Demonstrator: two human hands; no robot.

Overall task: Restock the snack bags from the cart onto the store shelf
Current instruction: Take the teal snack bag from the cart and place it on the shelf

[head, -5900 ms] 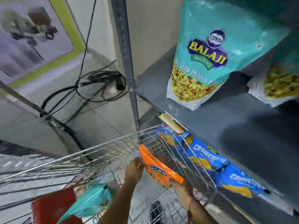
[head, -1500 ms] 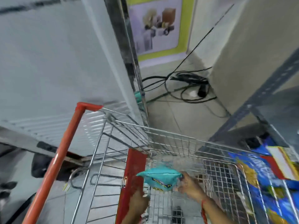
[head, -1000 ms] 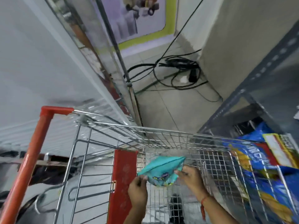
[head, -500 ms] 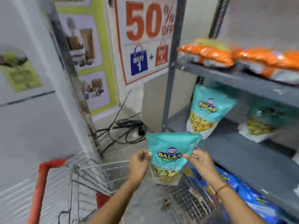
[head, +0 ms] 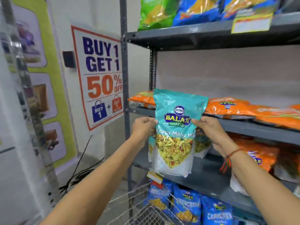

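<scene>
I hold a teal Balaji snack bag (head: 176,132) upright in front of the grey metal shelf (head: 209,177). My left hand (head: 143,127) pinches its left edge and my right hand (head: 209,129) grips its right edge, both at mid height. Behind the bag, another teal bag (head: 201,146) stands on the same shelf level, mostly hidden. The wire cart (head: 146,208) shows only its rim at the bottom centre.
Orange bags (head: 240,109) lie on the shelf board above, and more orange bags (head: 263,156) stand to the right. Blue bags (head: 191,207) fill the level below, green and blue bags (head: 178,10) the top. A grey upright post (head: 125,95) and a sale poster (head: 100,75) stand left.
I have lifted the teal bag out of the cart and raised it upright to shelf height; the view has swung up from the cart to the shelves.
</scene>
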